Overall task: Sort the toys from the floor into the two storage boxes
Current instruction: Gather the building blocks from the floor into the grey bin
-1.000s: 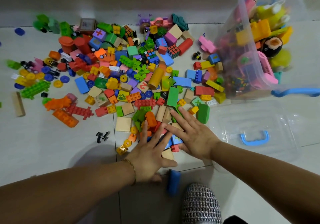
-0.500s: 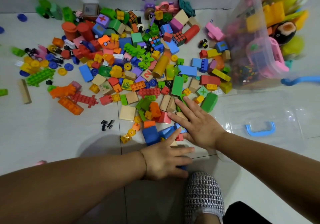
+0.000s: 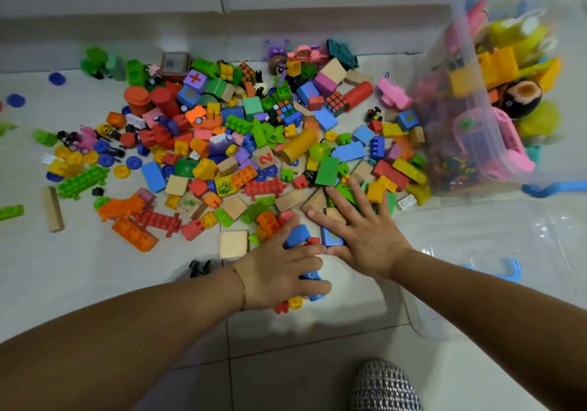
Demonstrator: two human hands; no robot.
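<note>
Only, block (image 3: 266,158) marked 2, cube (image 3: 309,91) maybe 7

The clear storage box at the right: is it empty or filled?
Filled. Through the wall of the clear storage box, pink, yellow and orange toys show.

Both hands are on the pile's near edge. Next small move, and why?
Probably cup the hands together and scoop up the blocks between them: the left hand covers a blue block, the right hand lies flat, and the clear box stands open to its right.
</note>
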